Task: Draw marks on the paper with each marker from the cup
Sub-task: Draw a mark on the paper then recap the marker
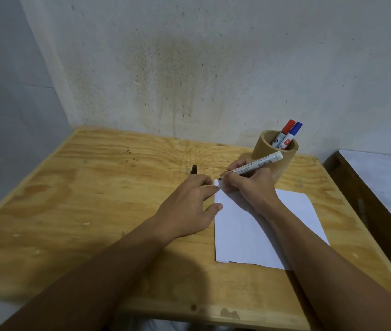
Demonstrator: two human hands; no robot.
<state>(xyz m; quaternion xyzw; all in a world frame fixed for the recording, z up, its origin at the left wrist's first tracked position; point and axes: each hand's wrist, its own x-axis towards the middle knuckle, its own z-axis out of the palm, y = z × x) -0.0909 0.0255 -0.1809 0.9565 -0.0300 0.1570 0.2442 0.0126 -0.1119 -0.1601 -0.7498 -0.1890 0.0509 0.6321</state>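
A white sheet of paper (256,230) lies on the right half of the wooden table (94,211). My right hand (249,187) grips an uncapped white marker (259,164), its black tip touching the paper's far left corner. My left hand (192,206) rests flat on the table, fingers spread, fingertips pressing the paper's left edge. A black cap (194,169) lies on the table just beyond my left hand. Behind my right hand stands a round wooden cup (273,154) holding a red-capped marker (285,132) and a blue-capped marker (293,133).
A stained wall rises right behind the table's far edge. To the right, past a gap, stands a dark-framed piece of furniture (369,199) with a pale top. The table's left half shows bare plywood.
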